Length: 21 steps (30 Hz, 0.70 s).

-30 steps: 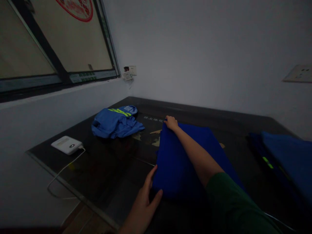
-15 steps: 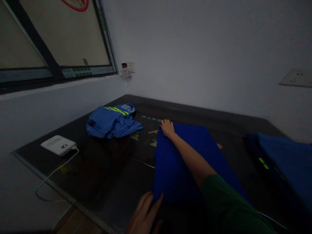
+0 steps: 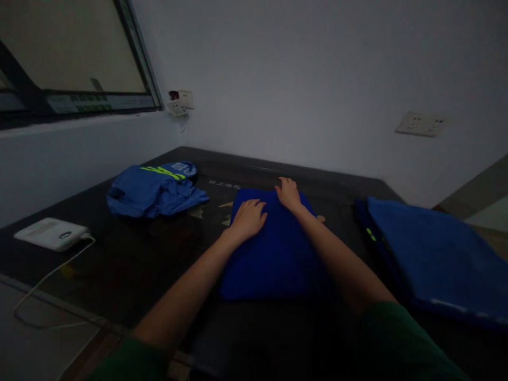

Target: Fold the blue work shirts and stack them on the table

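A deep-blue folded cloth [image 3: 273, 259], perhaps a garment, lies flat on the dark table [image 3: 159, 275] in front of me. My left hand [image 3: 249, 218] rests on its upper left part, palm down with the fingers extended. At the far edge, toward the right corner, is my right hand [image 3: 289, 193], its fingers stretched out and slightly bent. Neither hand visibly grips the fabric. To the left sits a crumpled blue garment [image 3: 146, 193] with a yellow-green stripe.
A stack of folded blue garments [image 3: 440, 254] lies on the right. On the left, a white box-like device [image 3: 51, 234] has a white cable [image 3: 47, 278] running over the table's front edge. Wall sockets [image 3: 420, 124] and a window [image 3: 79, 47] are behind.
My left hand has moved from the cloth's near left corner up onto its top. My right hand has shifted from the far left corner rightward along the far edge. The view has turned right.
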### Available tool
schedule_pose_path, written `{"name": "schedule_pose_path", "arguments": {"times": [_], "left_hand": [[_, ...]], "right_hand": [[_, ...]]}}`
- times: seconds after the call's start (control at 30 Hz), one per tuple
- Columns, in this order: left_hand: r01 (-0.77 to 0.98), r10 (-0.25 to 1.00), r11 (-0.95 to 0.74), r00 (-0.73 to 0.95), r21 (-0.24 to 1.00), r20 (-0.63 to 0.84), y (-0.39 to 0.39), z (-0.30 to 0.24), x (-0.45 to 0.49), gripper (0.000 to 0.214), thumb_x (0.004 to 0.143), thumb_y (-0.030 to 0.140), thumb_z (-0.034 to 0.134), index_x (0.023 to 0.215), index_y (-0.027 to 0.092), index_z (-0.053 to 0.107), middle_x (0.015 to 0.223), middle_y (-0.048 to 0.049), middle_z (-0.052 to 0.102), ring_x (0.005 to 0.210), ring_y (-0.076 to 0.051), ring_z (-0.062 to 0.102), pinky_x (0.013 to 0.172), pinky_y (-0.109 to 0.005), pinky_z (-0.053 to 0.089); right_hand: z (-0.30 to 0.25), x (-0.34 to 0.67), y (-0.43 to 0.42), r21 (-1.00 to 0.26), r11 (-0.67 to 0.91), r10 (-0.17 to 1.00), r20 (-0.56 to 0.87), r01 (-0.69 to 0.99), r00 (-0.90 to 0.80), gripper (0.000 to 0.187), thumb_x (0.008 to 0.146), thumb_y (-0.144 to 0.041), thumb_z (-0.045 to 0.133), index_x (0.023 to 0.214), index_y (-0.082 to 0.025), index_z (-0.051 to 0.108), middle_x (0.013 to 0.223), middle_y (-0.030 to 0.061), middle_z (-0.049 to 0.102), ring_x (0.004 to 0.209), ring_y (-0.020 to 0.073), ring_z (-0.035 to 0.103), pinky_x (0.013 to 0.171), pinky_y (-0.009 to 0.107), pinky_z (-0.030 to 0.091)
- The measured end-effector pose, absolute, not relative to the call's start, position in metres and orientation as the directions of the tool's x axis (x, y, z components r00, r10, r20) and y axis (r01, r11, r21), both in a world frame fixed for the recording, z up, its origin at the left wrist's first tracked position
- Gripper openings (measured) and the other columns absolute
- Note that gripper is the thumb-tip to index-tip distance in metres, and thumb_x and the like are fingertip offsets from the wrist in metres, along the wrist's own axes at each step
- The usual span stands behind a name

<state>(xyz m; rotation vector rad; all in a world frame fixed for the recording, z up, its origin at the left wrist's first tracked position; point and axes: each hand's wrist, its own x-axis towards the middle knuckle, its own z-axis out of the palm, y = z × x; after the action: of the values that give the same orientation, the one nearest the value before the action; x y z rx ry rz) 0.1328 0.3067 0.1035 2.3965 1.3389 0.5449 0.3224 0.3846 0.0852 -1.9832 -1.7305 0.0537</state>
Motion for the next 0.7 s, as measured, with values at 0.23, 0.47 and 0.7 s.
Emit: {"name": "schedule_pose_path", "arguments": {"times": [0.23,0.47,0.7], "left_hand": [[0.802,0.995,-0.075,0.097,0.592,-0.005,0.433,0.074,0.123,0.044,0.090,0.015,0.038,0.132,0.007,0.049,0.136,-0.0230,0.052,0.129,-0.028,0.047,0.106,-0.042,0.036],[0.683,0.941,-0.230,0.337,0.693,-0.020,0.485,0.066,0.111,0.032,0.089,0.028,0.046,0.108,0.015,0.067,0.116,-0.0094,0.069,0.109,-0.017,0.062,0.091,-0.024,0.047],[0.643,0.866,-0.318,0.495,0.697,-0.062,0.513,0.055,0.112,0.025,0.082,0.037,0.053,0.073,0.018,0.066,0.084,-0.0028,0.070,0.089,-0.016,0.064,0.082,-0.022,0.047]], "right_hand": [[0.068,0.438,0.365,-0.549,-0.322,0.898,0.082,0.772,0.433,0.037,0.090,-0.013,0.040,0.118,-0.007,0.064,0.112,0.0183,0.067,0.104,0.0217,0.064,0.089,0.030,0.047],[0.063,0.462,0.395,-0.696,-0.140,0.977,0.019,0.704,0.213,0.039,0.091,-0.014,0.043,0.126,-0.017,0.060,0.119,0.0103,0.067,0.098,0.0154,0.065,0.082,0.028,0.051],[0.059,0.462,0.426,-0.704,0.013,0.999,-0.015,0.710,-0.033,0.024,0.087,-0.018,0.051,0.101,-0.011,0.070,0.105,0.0084,0.071,0.094,0.0141,0.064,0.086,0.025,0.047]]}}
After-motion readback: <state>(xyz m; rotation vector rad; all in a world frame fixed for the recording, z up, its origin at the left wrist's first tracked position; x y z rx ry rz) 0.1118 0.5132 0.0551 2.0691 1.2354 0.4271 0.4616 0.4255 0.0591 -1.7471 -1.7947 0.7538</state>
